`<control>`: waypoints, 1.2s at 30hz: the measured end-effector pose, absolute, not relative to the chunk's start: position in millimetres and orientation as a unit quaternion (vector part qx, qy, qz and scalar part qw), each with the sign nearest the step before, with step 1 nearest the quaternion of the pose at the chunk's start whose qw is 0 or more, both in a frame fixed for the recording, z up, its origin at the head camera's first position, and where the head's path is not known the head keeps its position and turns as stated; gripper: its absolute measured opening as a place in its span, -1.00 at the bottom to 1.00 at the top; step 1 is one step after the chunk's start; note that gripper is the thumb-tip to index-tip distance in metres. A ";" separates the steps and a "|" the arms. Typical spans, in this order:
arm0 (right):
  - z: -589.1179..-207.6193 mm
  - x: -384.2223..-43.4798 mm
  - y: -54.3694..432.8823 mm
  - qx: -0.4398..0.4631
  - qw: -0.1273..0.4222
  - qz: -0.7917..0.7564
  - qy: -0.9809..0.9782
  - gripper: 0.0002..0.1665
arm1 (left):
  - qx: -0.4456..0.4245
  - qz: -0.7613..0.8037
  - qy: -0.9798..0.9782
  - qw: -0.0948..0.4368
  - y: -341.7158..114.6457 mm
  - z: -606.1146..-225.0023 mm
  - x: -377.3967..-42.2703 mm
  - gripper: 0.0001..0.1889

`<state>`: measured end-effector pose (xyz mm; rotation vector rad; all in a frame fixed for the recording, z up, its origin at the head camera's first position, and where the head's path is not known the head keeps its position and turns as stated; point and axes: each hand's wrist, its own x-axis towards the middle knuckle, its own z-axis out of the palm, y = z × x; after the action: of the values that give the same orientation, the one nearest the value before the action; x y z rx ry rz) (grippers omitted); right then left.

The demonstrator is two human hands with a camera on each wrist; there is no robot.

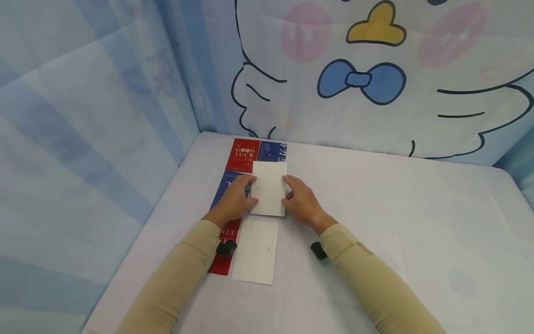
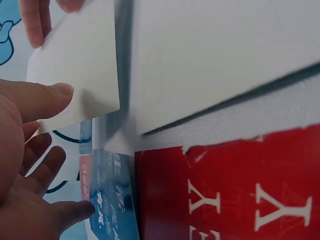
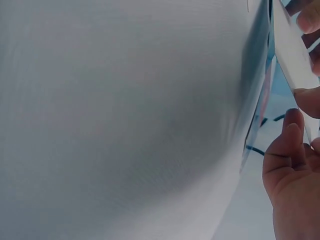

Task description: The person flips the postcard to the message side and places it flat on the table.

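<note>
A blank white card (image 1: 268, 189) is held between two hands, its face turned up. My left hand (image 1: 234, 198) pinches its left edge, with the thumb lying on top in the left wrist view. On the opposite edge my right hand (image 1: 303, 200) grips it with thumb and fingers. In the left wrist view the white card (image 2: 85, 60) is raised and tilted above the printed cards. Below it on the table lies another white card (image 1: 256, 250). A blue card (image 1: 224, 185) lies partly hidden under my left hand.
At the back, a red "GOOD LUCK" card (image 1: 243, 155) lies beside a blue card (image 1: 272, 151) partly covered by the held one. A red card (image 1: 221, 264) with white lettering lies near my left sleeve. Patterned curtains (image 1: 137, 93) stand along the left and back of the white table (image 1: 396, 232).
</note>
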<state>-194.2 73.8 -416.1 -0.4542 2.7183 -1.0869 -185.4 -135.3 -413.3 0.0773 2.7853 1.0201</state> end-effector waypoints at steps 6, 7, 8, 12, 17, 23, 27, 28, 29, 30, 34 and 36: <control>-420.4 -194.4 73.1 -0.156 0.093 -0.364 0.914 -0.20 | 0.017 0.324 0.940 0.110 -136.0 -420.4 -187.1 -0.24; -421.0 -194.2 73.3 -0.158 0.092 -0.363 0.914 -0.20 | 0.017 0.320 0.940 0.113 -136.3 -421.4 -187.3 -0.24; -421.6 -193.9 73.4 -0.159 0.092 -0.361 0.914 -0.20 | 0.019 0.317 0.941 0.115 -136.6 -422.6 -187.7 -0.24; -423.6 -192.5 73.6 -0.155 0.098 -0.360 0.915 -0.19 | 0.024 0.305 0.944 0.125 -137.6 -426.3 -187.5 -0.20; -426.0 -192.3 72.8 -0.146 0.111 -0.357 0.916 -0.19 | 0.031 0.288 0.949 0.128 -138.1 -429.4 -186.4 -0.17; -427.3 -193.1 72.1 -0.142 0.124 -0.354 0.916 -0.15 | 0.041 0.271 0.953 0.128 -136.9 -429.2 -187.7 -0.16; -428.3 -193.8 71.1 -0.140 0.131 -0.348 0.918 -0.14 | 0.048 0.257 0.957 0.128 -136.2 -428.4 -188.6 -0.17; -428.3 -193.9 71.0 -0.139 0.133 -0.347 0.918 -0.14 | 0.049 0.254 0.958 0.127 -136.1 -428.4 -188.8 -0.17; -428.2 -194.0 70.7 -0.138 0.136 -0.347 0.918 -0.14 | 0.050 0.251 0.958 0.128 -136.0 -428.3 -188.9 -0.18; -428.2 -194.0 70.5 -0.138 0.138 -0.346 0.918 -0.13 | 0.051 0.248 0.959 0.128 -136.0 -428.4 -189.1 -0.18; -429.2 -194.9 69.3 -0.137 0.150 -0.341 0.918 -0.12 | 0.051 0.237 0.961 0.133 -136.1 -429.5 -190.1 -0.20; -430.0 -195.6 68.6 -0.136 0.155 -0.337 0.919 -0.11 | 0.053 0.231 0.962 0.134 -136.4 -429.9 -190.3 -0.20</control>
<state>-195.6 68.6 -430.0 -0.3908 2.6322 -0.9657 -190.3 -136.4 -429.9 0.1529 2.7882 0.6707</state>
